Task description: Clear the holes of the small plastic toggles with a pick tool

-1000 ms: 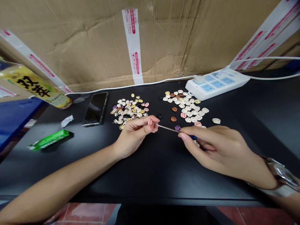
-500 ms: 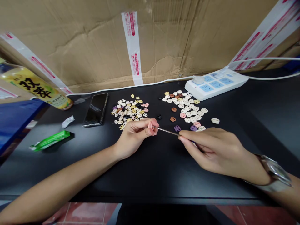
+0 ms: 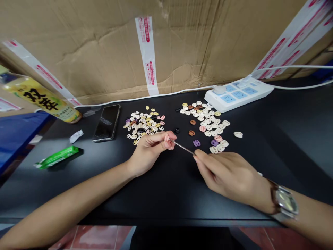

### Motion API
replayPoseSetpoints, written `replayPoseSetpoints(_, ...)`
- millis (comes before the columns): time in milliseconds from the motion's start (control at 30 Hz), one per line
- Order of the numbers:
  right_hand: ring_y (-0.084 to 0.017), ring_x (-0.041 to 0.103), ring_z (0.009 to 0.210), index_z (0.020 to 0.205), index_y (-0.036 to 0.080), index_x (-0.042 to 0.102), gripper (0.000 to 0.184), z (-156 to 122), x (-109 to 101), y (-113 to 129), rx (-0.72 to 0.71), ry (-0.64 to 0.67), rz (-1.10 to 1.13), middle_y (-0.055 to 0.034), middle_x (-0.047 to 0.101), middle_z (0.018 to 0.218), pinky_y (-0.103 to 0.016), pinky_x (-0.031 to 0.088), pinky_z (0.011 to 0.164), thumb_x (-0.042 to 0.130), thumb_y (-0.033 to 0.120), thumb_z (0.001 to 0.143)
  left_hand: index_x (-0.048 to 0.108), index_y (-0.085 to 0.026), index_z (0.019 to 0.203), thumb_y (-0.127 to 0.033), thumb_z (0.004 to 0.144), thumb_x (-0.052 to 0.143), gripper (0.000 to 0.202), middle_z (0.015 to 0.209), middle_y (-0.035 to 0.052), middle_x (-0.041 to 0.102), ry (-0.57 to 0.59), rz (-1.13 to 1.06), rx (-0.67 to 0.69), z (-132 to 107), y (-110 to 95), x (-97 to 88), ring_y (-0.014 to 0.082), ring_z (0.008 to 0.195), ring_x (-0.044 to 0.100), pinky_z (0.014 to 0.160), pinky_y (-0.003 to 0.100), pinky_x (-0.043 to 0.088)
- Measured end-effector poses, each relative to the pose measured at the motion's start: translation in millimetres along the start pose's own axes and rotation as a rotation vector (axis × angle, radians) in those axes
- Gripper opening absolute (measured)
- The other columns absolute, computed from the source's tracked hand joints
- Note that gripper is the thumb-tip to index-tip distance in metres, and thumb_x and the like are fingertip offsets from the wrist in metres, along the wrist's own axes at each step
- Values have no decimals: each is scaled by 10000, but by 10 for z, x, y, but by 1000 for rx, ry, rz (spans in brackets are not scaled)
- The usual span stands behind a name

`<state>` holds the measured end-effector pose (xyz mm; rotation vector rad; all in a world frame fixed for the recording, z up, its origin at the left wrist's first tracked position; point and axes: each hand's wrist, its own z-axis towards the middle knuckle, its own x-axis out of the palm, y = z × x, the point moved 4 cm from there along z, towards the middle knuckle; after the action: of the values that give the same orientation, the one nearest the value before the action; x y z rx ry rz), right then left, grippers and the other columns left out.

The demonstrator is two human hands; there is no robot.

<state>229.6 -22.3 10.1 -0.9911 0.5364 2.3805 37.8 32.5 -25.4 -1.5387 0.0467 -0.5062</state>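
Observation:
My left hand is closed, pinching a small pink two-hole piece between thumb and fingertips. My right hand is closed on a thin metal pin tool whose tip points at the pink piece. Behind my left hand lies a pile of small pieces in white, yellow and pink. A second pile, mostly white with some brown and purple ones, lies behind my right hand. A purple piece sits just beyond the tool. All of it rests on a black table.
A phone lies left of the piles, with a green packet, a crumpled wrapper and a yellow bottle further left. A white power strip sits at the back right. Taped cardboard walls the back edge.
My right hand has drawn back toward me and lower, sliding along the tool so more of the piles shows. The left hand has stayed put with the pink piece.

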Motion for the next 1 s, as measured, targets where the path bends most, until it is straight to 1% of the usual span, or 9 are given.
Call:
replayPoseSetpoints(33,-85,443,384,935,154,683,127,33,-17,-55,144,1,103,50,526,491,-236,366,386,561,124,925,800,-168,865,-334,776,802,188,739,24,610,0,2,-6,-1,-1,2,114,718,509,740,277,414)
replayPoseSetpoints(100,-60,346,339,830,179,685,211,76,16,-153,404,129,341,80,414,437,-209,266,320,538,242,969,796,-155,861,-336,789,791,195,724,24,603,1,-6,-26,0,1,9,114,724,512,739,273,413)
replayPoseSetpoints(167,-60,317,333,783,182,677,274,103,28,-188,475,197,451,86,355,424,-209,237,307,518,286,980,795,-151,869,-329,798,785,192,719,25,605,-2,-37,-54,7,9,11,112,726,517,741,269,417)
replayPoseSetpoints(267,-73,363,364,910,185,679,121,119,-53,-160,304,78,315,89,398,461,-236,337,388,563,193,941,797,-156,891,-314,800,784,183,725,25,608,-27,-93,-80,23,22,-3,112,729,526,743,264,430)
replayPoseSetpoints(367,-83,386,386,1037,182,646,156,87,-123,-103,154,-32,170,89,448,498,-255,388,453,594,117,906,798,-152,898,-315,798,787,191,740,28,614,-41,-129,-72,33,23,-16,108,729,532,745,255,439)
replayPoseSetpoints(433,-76,369,379,1022,184,639,141,78,-132,-101,162,-27,177,94,436,501,-250,382,443,601,116,905,799,-149,902,-307,797,789,190,746,28,624,-34,-142,-71,30,23,-14,101,723,536,748,249,442)
replayPoseSetpoints(633,-61,291,360,918,190,657,76,86,-101,-138,261,21,301,108,275,477,-247,334,409,598,142,911,804,-151,891,-297,764,818,193,742,25,641,1,-139,-81,13,27,7,96,715,545,736,242,442)
replayPoseSetpoints(867,-45,256,368,831,199,648,107,70,-78,-171,327,84,378,99,261,498,-234,282,385,593,171,918,809,-165,888,-290,765,818,176,798,32,652,10,-106,-50,13,26,-5,90,722,545,730,239,440)
replayPoseSetpoints(1000,-46,244,376,778,198,623,151,91,-74,-184,296,82,359,101,236,500,-227,304,408,586,166,921,810,-173,899,-286,782,805,162,818,28,639,30,-90,-35,10,31,-12,83,737,538,733,224,436)
